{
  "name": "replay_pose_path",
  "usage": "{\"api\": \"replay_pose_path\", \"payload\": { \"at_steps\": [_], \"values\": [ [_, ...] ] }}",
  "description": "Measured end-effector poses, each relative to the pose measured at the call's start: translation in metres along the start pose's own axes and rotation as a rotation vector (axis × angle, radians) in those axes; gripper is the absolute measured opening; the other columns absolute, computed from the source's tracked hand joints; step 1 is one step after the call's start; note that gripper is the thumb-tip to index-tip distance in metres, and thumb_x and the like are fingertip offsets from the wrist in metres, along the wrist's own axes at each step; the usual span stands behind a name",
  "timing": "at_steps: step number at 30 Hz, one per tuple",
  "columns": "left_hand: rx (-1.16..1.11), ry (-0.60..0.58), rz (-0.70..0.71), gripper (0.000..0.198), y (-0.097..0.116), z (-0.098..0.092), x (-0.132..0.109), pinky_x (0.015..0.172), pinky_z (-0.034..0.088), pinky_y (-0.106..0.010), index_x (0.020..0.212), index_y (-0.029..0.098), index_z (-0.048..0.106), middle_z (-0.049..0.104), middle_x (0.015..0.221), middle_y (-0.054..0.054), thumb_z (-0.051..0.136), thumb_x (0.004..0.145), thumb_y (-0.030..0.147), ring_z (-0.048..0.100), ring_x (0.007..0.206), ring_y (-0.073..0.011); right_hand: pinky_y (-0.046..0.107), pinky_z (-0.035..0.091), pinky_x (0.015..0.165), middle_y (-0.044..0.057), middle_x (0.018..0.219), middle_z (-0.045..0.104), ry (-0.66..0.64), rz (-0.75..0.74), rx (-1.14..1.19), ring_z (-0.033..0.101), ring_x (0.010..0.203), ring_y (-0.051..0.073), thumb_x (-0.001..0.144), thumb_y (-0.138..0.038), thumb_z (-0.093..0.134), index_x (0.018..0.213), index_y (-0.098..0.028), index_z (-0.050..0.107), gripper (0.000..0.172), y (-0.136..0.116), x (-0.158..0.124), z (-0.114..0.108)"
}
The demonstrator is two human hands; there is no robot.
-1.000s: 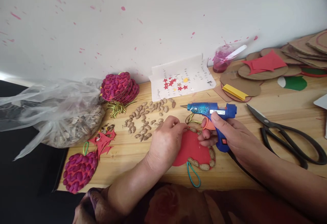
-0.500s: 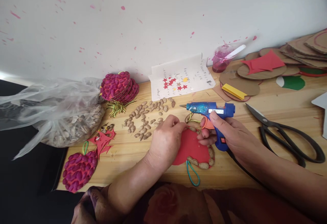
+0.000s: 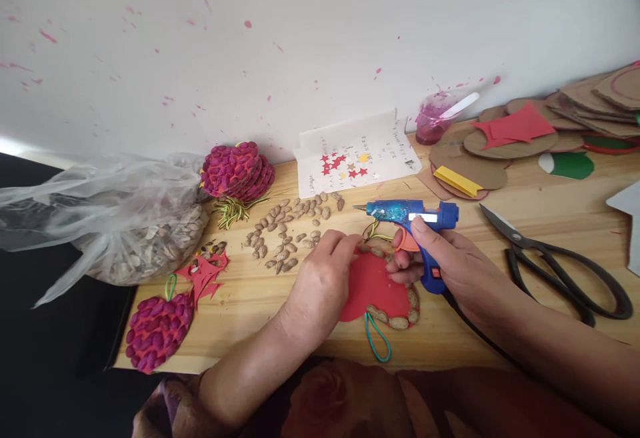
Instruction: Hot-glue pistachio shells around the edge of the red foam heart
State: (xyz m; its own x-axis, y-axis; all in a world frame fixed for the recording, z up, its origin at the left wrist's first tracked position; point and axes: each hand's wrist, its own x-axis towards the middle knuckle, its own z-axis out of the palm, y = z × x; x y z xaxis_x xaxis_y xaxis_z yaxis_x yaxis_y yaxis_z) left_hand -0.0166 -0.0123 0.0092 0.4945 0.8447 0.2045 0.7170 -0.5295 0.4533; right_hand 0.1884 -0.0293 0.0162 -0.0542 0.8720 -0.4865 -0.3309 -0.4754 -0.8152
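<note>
My right hand [image 3: 440, 258] grips a blue hot glue gun [image 3: 407, 213], fingers around its handle and by the orange trigger. Its metal nozzle points left, above the table. My left hand [image 3: 323, 285] is closed in a pinch at the upper left edge of a red rounded cutout [image 3: 375, 288]; whatever its fingertips hold is hidden. Unshelled peanuts [image 3: 399, 323] line part of the cutout's rim, while its middle is bare red. A teal loop [image 3: 377, 341] sticks out at the near edge. Loose peanuts [image 3: 283, 238] lie beyond my left hand.
To the left are a plastic bag of shells [image 3: 150, 245], red scraps [image 3: 204, 275], a magenta-covered piece [image 3: 159, 335] and a stack of similar ones [image 3: 233, 170]. Black scissors [image 3: 550, 258], cardboard rounds [image 3: 470, 165] and a stained cup [image 3: 433, 121] are right. Paper [image 3: 325, 141] holds small stars.
My left hand has shifted slightly at the cutout's edge, its fingers still pinched. The glue gun stays nearly in place in my right hand. The whole view has moved a little.
</note>
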Motion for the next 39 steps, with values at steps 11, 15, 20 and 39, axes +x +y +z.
{"api": "replay_pose_path", "payload": {
  "at_steps": [11,15,20,39],
  "values": [
    [0.191,-0.060,0.223,0.052,-0.001,0.008,-0.021,0.099,0.053,-0.037,0.144,0.013,0.041,0.054,0.122,-0.013,0.048,0.093,0.005,0.054,0.111,-0.0233,0.028,0.063,0.063,0.001,0.064,0.064,0.004,-0.007,-0.019,0.069,0.064,0.018,0.079,-0.064,0.069,0.070,-0.020,0.064,0.046,-0.002,-0.001,0.002],
    [0.207,-0.068,0.222,0.052,-0.002,0.009,-0.019,0.099,0.053,-0.038,0.143,0.012,0.043,0.053,0.122,-0.013,0.046,0.092,0.002,0.053,0.109,-0.0233,0.028,0.063,0.063,0.001,0.064,0.063,0.001,-0.005,-0.020,0.069,0.064,0.017,0.080,-0.064,0.068,0.071,-0.020,0.064,0.046,-0.002,-0.001,0.002],
    [0.191,-0.072,0.204,0.051,-0.002,0.010,-0.018,0.097,0.053,-0.037,0.142,0.013,0.044,0.051,0.122,-0.012,0.047,0.091,0.002,0.052,0.107,-0.0230,0.027,0.062,0.061,0.001,0.063,0.064,0.025,0.001,-0.024,0.069,0.063,0.018,0.078,-0.064,0.070,0.071,-0.020,0.065,0.045,-0.004,-0.002,0.003],
    [0.238,-0.040,0.170,0.041,0.001,0.012,-0.018,0.096,0.054,-0.039,0.140,0.017,0.046,0.052,0.124,-0.013,0.044,0.099,0.014,0.053,0.107,-0.0230,0.028,0.062,0.059,0.002,0.062,0.063,0.057,-0.030,-0.014,0.071,0.066,0.021,0.082,-0.059,0.068,0.071,-0.021,0.065,0.040,-0.007,-0.003,0.001]
  ]
}}
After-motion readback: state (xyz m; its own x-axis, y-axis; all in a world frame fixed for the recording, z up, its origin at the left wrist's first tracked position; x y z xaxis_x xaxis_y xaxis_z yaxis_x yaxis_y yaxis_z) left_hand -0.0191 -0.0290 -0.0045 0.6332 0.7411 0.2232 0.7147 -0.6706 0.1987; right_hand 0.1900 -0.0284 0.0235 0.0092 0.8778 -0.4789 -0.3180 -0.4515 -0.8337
